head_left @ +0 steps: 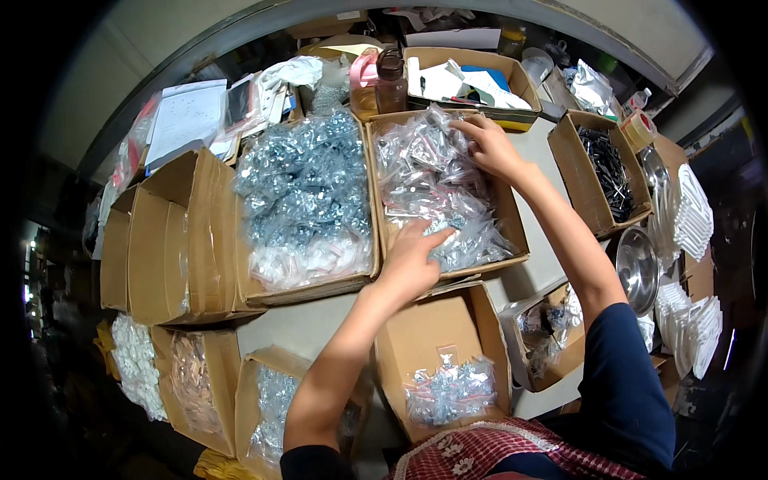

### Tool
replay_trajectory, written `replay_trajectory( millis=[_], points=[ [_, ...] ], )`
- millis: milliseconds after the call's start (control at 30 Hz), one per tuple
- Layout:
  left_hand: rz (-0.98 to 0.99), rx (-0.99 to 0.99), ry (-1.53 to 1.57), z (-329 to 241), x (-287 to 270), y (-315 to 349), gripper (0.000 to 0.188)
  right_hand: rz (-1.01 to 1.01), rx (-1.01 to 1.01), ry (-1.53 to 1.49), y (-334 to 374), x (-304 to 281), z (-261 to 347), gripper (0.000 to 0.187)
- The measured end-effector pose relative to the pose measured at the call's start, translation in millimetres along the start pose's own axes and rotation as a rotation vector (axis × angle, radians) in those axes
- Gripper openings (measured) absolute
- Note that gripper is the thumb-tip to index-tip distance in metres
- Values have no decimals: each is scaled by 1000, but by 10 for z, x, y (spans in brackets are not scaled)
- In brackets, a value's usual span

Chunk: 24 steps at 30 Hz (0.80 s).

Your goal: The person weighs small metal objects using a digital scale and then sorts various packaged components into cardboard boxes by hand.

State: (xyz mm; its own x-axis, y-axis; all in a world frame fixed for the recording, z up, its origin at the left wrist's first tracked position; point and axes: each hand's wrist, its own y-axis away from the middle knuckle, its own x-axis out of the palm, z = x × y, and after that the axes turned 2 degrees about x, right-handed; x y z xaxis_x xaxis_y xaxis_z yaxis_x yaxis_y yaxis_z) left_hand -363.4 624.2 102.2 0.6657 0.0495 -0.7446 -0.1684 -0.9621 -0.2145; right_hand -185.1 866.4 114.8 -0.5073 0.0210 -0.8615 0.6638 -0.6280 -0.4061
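My left hand (414, 260) rests over the near part of a cardboard box (522, 254) full of small clear plastic bags (436, 180). Its index finger is stretched out, touching a bag with small bluish metal parts (450, 224), and the thumb stands apart. Farther back, my right hand (492, 148) reaches over the right wall of the same box. Its fingers are bent and spread on the bags, with no bag visibly gripped. Some of the fingertips of both hands are hidden.
A larger carton (254, 298) on the left is heaped with bagged metal parts. Nearer me, an open box (412, 336) holds several filled bags. Black parts (606, 172) fill a carton at right, beside a metal bowl (638, 268). A brown bottle (390, 84) stands behind.
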Motion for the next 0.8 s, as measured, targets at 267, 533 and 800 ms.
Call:
replay_trajectory(
  millis=[267,533,800],
  points=[
    [-476,-429,114,-144,-1356,2171,36,87,164,-462,1057,-599,1029,41],
    [-185,-1290,-66,-488,-1596,4274,92,387,-132,-569,1457,-630,2662,40],
    [-21,-1373,15,-427,-1373,4385,135,599,-571,-392,1055,944,4563,74]
  ],
)
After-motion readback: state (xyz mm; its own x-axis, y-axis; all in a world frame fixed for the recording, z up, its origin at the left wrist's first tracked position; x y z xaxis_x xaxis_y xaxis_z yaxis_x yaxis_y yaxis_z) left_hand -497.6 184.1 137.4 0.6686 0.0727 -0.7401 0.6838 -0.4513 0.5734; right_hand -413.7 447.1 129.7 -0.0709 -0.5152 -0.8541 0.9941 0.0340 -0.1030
